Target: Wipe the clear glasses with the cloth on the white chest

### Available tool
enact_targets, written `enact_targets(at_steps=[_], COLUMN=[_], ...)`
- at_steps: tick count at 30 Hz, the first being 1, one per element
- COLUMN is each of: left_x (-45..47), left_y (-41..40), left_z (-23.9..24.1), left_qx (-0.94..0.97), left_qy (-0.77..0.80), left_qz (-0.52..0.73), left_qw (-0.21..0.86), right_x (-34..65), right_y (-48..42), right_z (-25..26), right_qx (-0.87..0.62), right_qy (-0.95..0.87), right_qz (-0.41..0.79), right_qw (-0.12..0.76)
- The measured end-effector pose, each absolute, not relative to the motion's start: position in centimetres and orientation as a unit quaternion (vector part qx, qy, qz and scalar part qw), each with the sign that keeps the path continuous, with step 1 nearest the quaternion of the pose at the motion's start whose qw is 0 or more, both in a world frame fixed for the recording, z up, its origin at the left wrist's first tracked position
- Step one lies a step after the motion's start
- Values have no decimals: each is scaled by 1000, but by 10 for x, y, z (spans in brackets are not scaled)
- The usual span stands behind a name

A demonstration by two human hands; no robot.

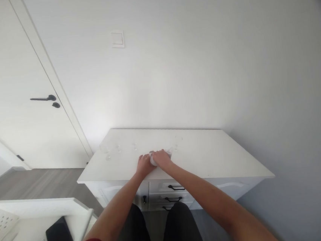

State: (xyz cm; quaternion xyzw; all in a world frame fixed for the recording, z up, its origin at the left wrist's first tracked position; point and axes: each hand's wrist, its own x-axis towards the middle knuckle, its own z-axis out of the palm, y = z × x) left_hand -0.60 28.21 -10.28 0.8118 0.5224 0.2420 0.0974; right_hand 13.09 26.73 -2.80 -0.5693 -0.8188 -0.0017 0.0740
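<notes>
Both my hands rest on top of a white dresser (209, 157). My left hand (144, 163) and my right hand (162, 158) are pressed together around a small white crumpled cloth or tissue (153, 158), fingers curled on it. Several small clear glasses (106, 150) stand on the dresser top to the left of my hands. Another clear glass (176, 141) stands just right of them, near the wall.
A white door with a black handle (43, 98) is at the left. A light switch (117, 39) is on the wall. A white cart (38, 208) at lower left holds a black tablet (59, 238). The dresser drawers have black handles (176, 188).
</notes>
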Motion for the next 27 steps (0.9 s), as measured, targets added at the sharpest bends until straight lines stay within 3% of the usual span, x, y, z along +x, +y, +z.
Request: enact_targets(at_steps=[6,8,11,12,14,18,24,27], left_x=[-3,-3,-1,0,1,1,-1,-1], left_y=[280,278,275,274,272,272,273,272], left_z=[-105,-106,-106,-106,-106,-106,-109,-109], left_qx=[825,831,836,836,836,842,850,850], left_qy=[516,507,502,503,506,495,477,480], left_qz=[214,216,216,214,211,214,224,217], left_qw=[84,73,50,42,32,27,16,5], right_x=[187,206,220,221,215,185,162,171], right_y=[258,249,233,228,222,227,260,270], right_z=[-11,-13,-27,-34,-47,-62,-59,-55], right_qx=[-497,-513,-581,-597,-608,-575,-695,-719], right_qy=[-863,-830,-615,-532,-446,-554,-617,-592], right_qz=[48,109,191,201,222,231,79,108], right_qw=[70,191,497,565,618,556,360,347])
